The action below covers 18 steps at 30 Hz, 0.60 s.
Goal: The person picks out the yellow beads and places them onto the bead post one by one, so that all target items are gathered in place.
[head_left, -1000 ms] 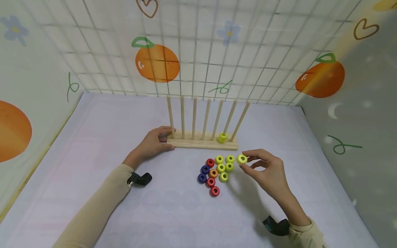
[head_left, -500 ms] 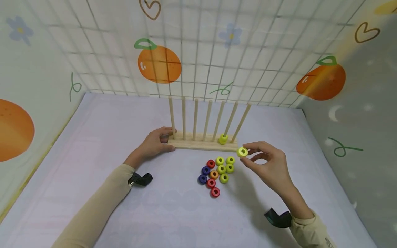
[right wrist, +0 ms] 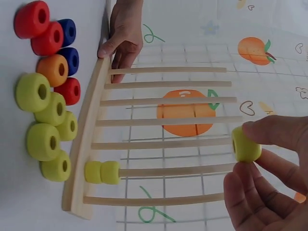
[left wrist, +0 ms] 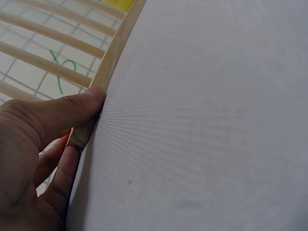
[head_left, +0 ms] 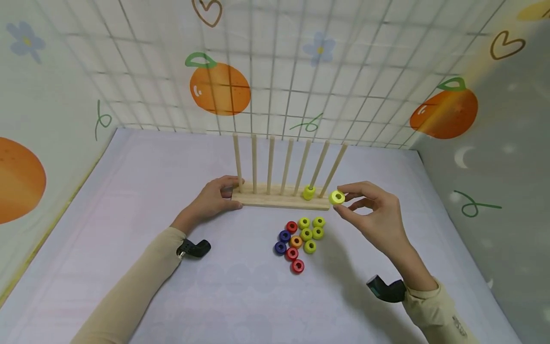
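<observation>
A wooden peg stand point(head_left: 279, 201) with a row of upright pegs stands on the table. My left hand point(head_left: 209, 197) grips the base's left end, thumb along the front and fingers behind. In the right wrist view, two yellow beads point(right wrist: 109, 173) are stacked at the bottom of the second peg from the right. My right hand point(head_left: 375, 212) pinches another yellow bead point(head_left: 333, 199) between thumb and fingers. The right wrist view puts this bead point(right wrist: 250, 147) near the peg tips, its hole facing them.
Loose beads lie in a cluster in front of the stand: several yellow beads point(head_left: 310, 250), several red beads point(head_left: 297, 271), two dark blue beads point(head_left: 280, 252) and one orange bead point(head_left: 296, 245). A grid wall with a printed cloth point(head_left: 275, 43) rises behind the table point(head_left: 223, 296).
My right hand has moved away from me, past the loose beads and up beside the stand's right end, with the yellow bead still pinched. My left hand keeps its grip on the base.
</observation>
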Each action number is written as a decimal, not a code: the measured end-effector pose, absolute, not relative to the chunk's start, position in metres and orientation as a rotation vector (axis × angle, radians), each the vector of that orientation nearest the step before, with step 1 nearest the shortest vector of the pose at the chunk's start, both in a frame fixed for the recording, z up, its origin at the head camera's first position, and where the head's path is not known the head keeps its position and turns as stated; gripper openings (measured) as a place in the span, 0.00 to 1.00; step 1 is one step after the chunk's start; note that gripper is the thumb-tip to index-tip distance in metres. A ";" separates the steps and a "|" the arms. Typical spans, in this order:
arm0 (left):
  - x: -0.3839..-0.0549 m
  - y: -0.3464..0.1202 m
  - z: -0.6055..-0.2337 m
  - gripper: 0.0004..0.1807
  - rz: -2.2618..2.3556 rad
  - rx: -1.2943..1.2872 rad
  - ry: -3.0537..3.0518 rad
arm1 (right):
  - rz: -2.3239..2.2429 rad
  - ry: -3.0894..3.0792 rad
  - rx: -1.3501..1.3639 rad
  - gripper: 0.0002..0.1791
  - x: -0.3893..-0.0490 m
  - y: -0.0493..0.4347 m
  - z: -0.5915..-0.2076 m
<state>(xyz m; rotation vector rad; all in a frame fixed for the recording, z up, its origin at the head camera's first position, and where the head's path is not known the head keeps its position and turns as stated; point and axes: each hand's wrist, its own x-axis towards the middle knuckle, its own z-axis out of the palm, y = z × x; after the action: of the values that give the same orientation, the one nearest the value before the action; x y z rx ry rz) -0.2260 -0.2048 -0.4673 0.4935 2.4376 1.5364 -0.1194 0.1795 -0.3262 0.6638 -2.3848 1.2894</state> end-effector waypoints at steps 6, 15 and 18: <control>-0.228 -0.205 -0.469 0.37 1.577 0.508 2.389 | 1.300 -2.357 0.694 0.22 -0.132 0.184 -0.329; -0.227 -0.205 -0.469 0.37 1.581 0.492 2.392 | 1.287 -2.332 0.712 0.22 -0.144 0.181 -0.318; -0.228 -0.205 -0.468 0.37 1.574 0.510 2.409 | 1.293 -2.316 0.716 0.21 -0.147 0.180 -0.313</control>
<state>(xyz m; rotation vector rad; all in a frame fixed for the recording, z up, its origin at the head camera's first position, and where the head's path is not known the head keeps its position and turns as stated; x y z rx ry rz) -0.2280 -0.2053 -0.4684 0.5101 2.4085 1.5743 -0.1469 0.1799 -0.3129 0.7164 -2.3160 1.2926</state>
